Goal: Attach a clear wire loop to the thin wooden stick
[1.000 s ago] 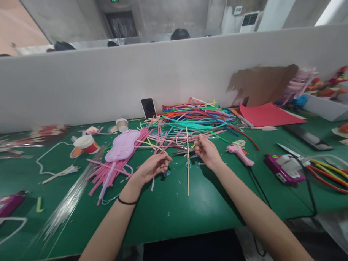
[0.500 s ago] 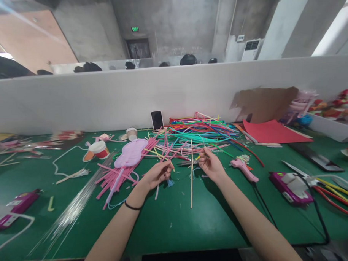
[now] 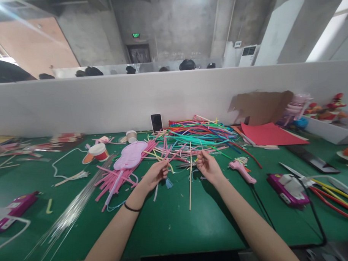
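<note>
Your left hand (image 3: 157, 175) and right hand (image 3: 208, 165) curl inward; whether either pinches anything is unclear. The stick (image 3: 190, 189) is between them, mid-frame, with counter (image 3: 166, 237) room below, toward the bottom edge.

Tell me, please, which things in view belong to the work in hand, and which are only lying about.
Probably in the work:
stick, between the left hand and the right hand
blue tassel, near the left hand
Whether either hand holds anything, I cannot tell.

Probably only lying about:
phone
red-and-white cup
red paper
</note>
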A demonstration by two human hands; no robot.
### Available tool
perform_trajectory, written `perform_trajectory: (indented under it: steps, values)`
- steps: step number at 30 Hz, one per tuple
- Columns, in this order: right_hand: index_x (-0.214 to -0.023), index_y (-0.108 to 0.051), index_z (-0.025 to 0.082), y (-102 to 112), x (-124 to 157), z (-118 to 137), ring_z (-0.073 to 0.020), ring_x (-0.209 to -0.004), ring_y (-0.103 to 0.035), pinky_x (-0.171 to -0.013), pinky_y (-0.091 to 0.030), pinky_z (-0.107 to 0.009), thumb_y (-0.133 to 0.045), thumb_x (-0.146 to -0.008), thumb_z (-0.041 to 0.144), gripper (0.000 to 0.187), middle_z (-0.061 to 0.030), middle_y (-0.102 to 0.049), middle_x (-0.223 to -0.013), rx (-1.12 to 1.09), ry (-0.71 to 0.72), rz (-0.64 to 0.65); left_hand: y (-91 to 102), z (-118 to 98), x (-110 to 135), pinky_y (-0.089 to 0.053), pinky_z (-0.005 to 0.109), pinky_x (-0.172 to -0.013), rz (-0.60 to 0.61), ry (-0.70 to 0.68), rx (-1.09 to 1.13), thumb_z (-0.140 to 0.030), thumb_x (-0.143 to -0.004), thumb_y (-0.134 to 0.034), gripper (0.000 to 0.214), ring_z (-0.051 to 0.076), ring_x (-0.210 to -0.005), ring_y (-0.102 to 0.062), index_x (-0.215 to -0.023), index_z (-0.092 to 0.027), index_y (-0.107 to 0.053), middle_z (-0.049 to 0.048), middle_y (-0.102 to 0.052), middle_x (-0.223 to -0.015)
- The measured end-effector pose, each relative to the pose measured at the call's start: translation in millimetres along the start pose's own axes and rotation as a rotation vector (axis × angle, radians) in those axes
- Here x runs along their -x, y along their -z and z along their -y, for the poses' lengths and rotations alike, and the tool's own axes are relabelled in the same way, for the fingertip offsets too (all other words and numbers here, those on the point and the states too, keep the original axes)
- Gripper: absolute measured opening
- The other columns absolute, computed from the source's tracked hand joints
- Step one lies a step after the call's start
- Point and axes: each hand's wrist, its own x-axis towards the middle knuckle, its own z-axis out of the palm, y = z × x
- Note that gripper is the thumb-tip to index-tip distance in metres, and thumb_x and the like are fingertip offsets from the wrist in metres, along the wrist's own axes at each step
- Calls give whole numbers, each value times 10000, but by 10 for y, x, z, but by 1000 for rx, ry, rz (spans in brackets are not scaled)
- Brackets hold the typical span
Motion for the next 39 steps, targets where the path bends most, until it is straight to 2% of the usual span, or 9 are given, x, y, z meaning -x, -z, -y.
perform_trajectory:
  steps: [4,10,22,29,39]
  values:
    - [-815,-665,164,4,-1,-10,-56,-476,-587,-449,-506,-131,-784,-789,281,169,24,-667,-620,5,16,-5,-30,10,21,-342,178,-469,-85,-57,-58,-410,-733,-808,328,70,-567,-508,-812,-127,-662,-16,-533,-703]
    - [-808,-664,181,-8,4,-36,-63,-485,-601,-474,-521,-139,-780,-789,273,149,22,-685,-620,-1,35,-19,-40,-38,69,-409,171,-484,-66,0,4,-347,-813,-748,240,85,-587,-578,-853,-122,-674,23,-623,-731]
    - [-819,-676,179,-77,61,-31,-64,-488,-606,-489,-523,-143,-788,-776,303,173,21,-692,-624,67,48,2,-29,-12,-17,-407,149,-461,33,82,288,-202,-896,-620,137,48,-490,-472,-806,-102,-640,-20,-510,-623]
    - [-819,-695,182,-85,85,-38,-65,-498,-616,-509,-534,-145,-803,-754,294,169,20,-702,-628,88,61,-26,-18,53,-78,-435,158,-469,1,83,307,-159,-882,-611,94,58,-491,-491,-816,-96,-636,-10,-529,-619]
    - [-822,-694,180,-69,59,-30,-68,-490,-615,-498,-525,-151,-777,-780,313,162,15,-703,-629,93,60,-50,-12,81,-100,-445,168,-472,-1,84,326,-209,-892,-633,143,59,-489,-494,-788,-112,-611,-13,-530,-632]
